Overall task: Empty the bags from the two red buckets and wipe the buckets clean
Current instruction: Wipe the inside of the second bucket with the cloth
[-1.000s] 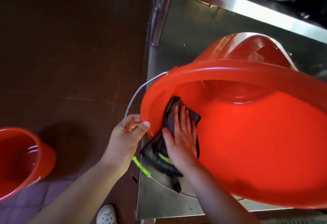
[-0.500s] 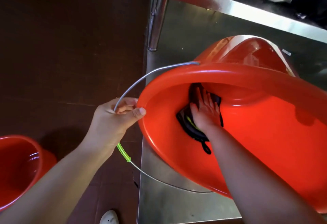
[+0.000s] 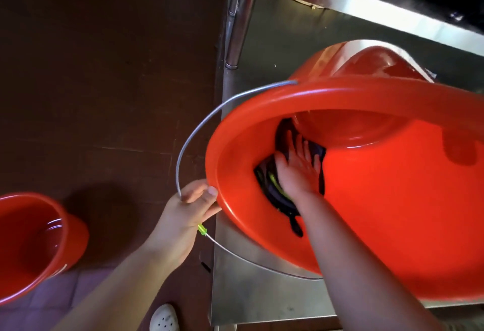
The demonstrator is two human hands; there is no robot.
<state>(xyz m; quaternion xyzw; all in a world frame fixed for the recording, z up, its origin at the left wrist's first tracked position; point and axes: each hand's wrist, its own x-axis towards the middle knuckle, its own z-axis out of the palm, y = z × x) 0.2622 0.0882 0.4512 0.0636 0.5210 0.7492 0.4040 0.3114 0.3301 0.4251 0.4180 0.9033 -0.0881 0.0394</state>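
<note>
Bucket [image 3: 392, 199], cloth [image 3: 272, 186] under right hand [image 3: 298, 171]

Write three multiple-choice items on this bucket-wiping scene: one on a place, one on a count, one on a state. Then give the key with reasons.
1. Where is the dark cloth?
A. on the floor
B. inside the tilted red bucket on the steel table
C. over the table's edge

2. How many red buckets show?
A. one
B. two
C. three

3. What is the left hand doing?
A. gripping the bucket's wire handle
B. hanging idle
C. pressing the cloth

Key: 1 B, the right hand presses it flat on the inner wall. 2 B, a second bucket stands on the floor. 3 A, fingers curl round the wire beside the rim.
</note>
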